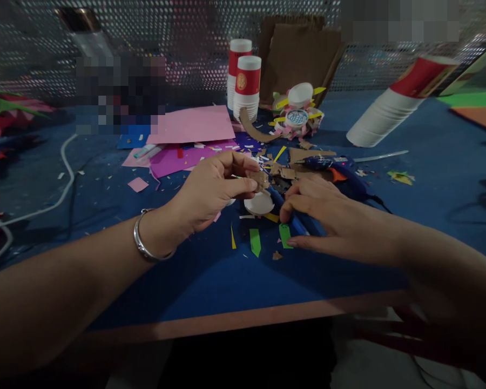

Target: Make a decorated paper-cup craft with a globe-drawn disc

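Observation:
My left hand (pixel 210 192), with a silver bangle on its wrist, pinches a small torn piece of brown cardboard (pixel 258 179) between thumb and fingers. Just below it lies a white paper disc (pixel 259 203). My right hand (pixel 319 213) is low over the table, fingers apart and curved. Its thumb tip is at the edge of a green paper strip (pixel 284 235). Under that palm is a long blue object (pixel 299 226), partly hidden, whose kind I cannot make out. Another green strip with a pointed end (pixel 255 242) lies between the hands.
A blue glue gun (pixel 328 162) lies beyond my right hand, its cord trailing right. Stacked paper cups (pixel 247 89) stand at the back; another stack (pixel 400 102) leans at right. A paper craft (pixel 297 111), pink sheets (pixel 194 124), cardboard (pixel 299 59) and scraps surround them.

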